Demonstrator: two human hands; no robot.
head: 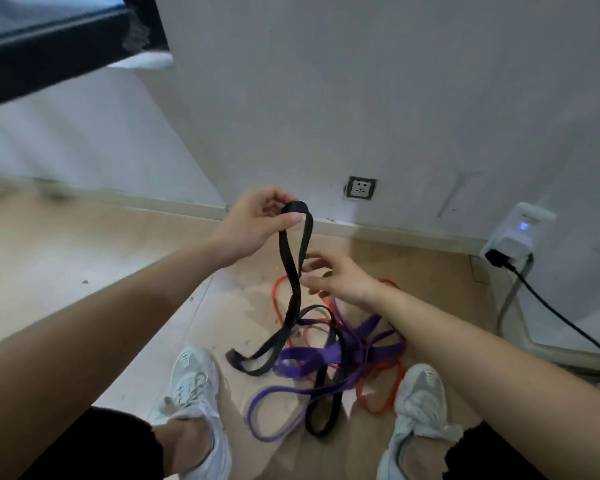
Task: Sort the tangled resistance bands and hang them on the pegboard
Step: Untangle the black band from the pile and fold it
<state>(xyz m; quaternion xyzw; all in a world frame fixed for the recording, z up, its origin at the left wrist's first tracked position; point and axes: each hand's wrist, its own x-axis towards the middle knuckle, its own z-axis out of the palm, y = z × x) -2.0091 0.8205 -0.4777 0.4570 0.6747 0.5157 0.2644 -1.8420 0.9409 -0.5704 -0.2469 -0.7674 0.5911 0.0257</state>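
Black rubber leads the scene: a person lifts one black band (289,258) out of a tangled heap (340,344) of resistance bands on a pale wooden floor (84,258). The left hand (257,221) pinches the top of the band's loop between thumb and curled fingers, holding it above the heap so that its two strands hang down close together. The lower end trails into the tangle and lies in a flat loop on the floor, near the left shoe (194,379).

The right hand (343,277) hovers lower and to the right, its fingers (309,280) loosely spread and gripping nothing. Their tips sit just beside the hanging strands; whether they touch the rubber cannot be told.

On the floor between the person's feet, purple bands (305,356) cross over and under a second black loop (321,420), while thin red bands (381,407) curl round the far and right edges of the heap. The right shoe (418,396) stands just beside the red loops.

Behind the heap rises a grey-white wall (361,81) with a wall socket (360,188) set low, near the skirting. Farther right, a white adapter (515,233) showing a small blue light sits against the wall, and a black cable (551,306) runs from it toward the right edge of the head view.
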